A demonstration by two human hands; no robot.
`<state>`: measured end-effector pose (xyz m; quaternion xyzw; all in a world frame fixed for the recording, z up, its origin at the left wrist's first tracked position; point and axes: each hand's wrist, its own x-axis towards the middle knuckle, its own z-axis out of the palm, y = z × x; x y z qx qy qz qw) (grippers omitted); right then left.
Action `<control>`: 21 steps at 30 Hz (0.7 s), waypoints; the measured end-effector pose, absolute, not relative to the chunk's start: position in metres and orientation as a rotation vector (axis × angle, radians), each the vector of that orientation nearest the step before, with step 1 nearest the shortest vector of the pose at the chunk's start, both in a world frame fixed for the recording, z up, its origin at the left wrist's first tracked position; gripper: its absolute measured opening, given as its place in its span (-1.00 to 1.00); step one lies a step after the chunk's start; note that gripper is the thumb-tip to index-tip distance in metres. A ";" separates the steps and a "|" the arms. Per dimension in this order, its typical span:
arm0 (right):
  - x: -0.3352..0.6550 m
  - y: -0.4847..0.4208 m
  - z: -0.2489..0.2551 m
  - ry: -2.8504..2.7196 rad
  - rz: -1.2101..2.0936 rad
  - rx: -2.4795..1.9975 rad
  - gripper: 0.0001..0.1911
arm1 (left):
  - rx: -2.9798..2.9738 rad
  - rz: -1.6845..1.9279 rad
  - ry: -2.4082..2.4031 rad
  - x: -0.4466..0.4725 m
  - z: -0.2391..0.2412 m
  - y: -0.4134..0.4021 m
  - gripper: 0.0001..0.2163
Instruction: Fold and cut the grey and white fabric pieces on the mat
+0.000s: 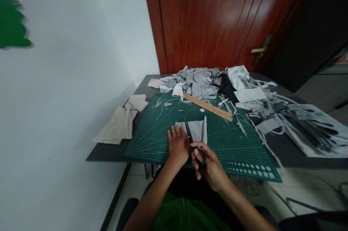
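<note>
A small grey piece of cloth point(197, 128) lies on the green cutting mat point(152, 133), close to its front edge. My left hand point(178, 146) rests flat over the cloth's left part, fingers spread and pointing away from me. In my right hand point(208, 164) is a pair of black scissors point(188, 133), held by the handles with the blades pointing forward over the cloth. The blades look closed together. A folded or rolled strip runs along the cloth's right side.
A wooden ruler point(208, 107) lies slantwise across the mat. Behind it heaps a pile of grey scraps point(199, 82). Folded beige cloth point(116, 127) sits at the table's left edge. Stacked grey fabric point(312, 129) covers the right side. A pink chip point(202, 110) and loose threads lie about.
</note>
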<state>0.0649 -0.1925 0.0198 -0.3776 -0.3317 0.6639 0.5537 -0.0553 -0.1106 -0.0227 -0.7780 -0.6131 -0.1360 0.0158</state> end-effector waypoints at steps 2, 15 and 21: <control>0.059 -0.196 0.014 -0.750 1.563 -0.904 -0.54 | -2.478 -0.454 -1.889 -0.064 -0.021 -0.109 -0.49; 0.068 -0.240 -0.009 -0.765 1.585 -1.085 -0.53 | -2.776 -0.492 -1.572 -0.125 -0.007 -0.116 -0.57; 0.068 -0.245 -0.009 -0.830 1.556 -1.138 -0.51 | -2.943 -0.602 -1.406 -0.146 -0.006 -0.118 -0.71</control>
